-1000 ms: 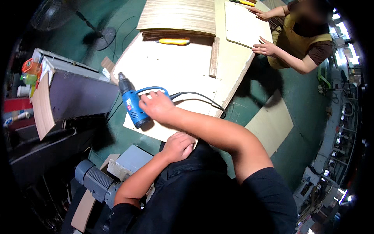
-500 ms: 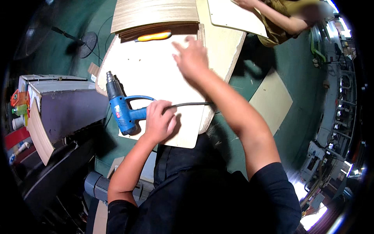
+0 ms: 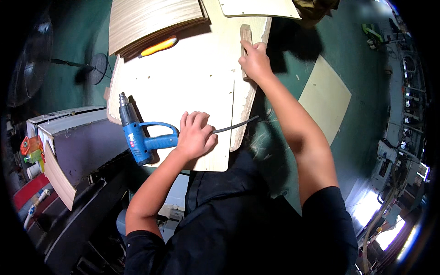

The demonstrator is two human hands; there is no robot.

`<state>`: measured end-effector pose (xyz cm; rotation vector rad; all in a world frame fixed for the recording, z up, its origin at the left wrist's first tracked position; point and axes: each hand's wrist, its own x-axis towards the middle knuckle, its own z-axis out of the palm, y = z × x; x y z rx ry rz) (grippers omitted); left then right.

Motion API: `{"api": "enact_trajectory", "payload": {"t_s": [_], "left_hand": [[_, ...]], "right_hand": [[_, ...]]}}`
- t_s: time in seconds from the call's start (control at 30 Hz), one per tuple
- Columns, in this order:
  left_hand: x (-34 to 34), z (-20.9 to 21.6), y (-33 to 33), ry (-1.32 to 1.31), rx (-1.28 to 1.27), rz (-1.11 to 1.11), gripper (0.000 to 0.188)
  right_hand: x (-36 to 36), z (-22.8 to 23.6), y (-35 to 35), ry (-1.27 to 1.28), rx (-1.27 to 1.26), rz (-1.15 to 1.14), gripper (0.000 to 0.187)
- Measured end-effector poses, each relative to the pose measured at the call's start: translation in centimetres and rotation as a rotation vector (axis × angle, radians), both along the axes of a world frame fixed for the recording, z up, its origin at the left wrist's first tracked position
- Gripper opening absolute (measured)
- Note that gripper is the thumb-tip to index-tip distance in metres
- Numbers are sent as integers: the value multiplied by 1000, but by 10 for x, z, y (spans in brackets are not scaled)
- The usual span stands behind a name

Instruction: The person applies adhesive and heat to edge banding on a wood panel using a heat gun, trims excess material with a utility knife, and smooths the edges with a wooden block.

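Observation:
A blue heat gun (image 3: 136, 137) lies on its side on the pale board (image 3: 183, 91), nozzle pointing away and handle to the right. At the end of its handle, over the black cord (image 3: 236, 124), my left hand (image 3: 195, 134) rests palm down with fingers apart and slightly bent. My right hand (image 3: 256, 62) is closed round a short wooden strip (image 3: 246, 34) at the worktop's right edge. An orange-handled tool (image 3: 159, 46) lies near the front edge of the stacked wood-grain sheets (image 3: 153, 23); its working end is mostly out of sight.
Another pale panel (image 3: 259, 7) lies at the far end, beside part of another person's clothing. A loose panel (image 3: 325, 101) is on the green floor at the right. On the left stand a grey-purple cabinet (image 3: 91, 137) and a fan's round base (image 3: 98, 68).
My right hand has moved right from over the board and taken hold of the wooden strip. My left hand has shifted slightly off the handle end, its fingers more spread. The view has shifted.

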<state>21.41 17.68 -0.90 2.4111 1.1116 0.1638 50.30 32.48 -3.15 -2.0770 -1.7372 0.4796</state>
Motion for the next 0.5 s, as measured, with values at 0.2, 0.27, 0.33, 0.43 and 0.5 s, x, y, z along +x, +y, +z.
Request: {"api": "enact_trajectory", "payload": {"t_s": [0.2,0.27,0.33,0.43,0.5], "left_hand": [[21,3,35,1,63,136,28],[23,-3,48,121,80,143,45],[24,-6,57,254,41,177,66],[25,-19,61,448,65,166,74],[25,-21,62,474,56,154,76]], "right_hand": [[-15,-2,-50,136,-109,7,86],[-21,1,-54,144,-148,-6,85],[-29,2,-57,108,-152,-14,82],[-38,2,-65,87,-155,15,80],[-41,2,-76,66,-124,35,76]]}}
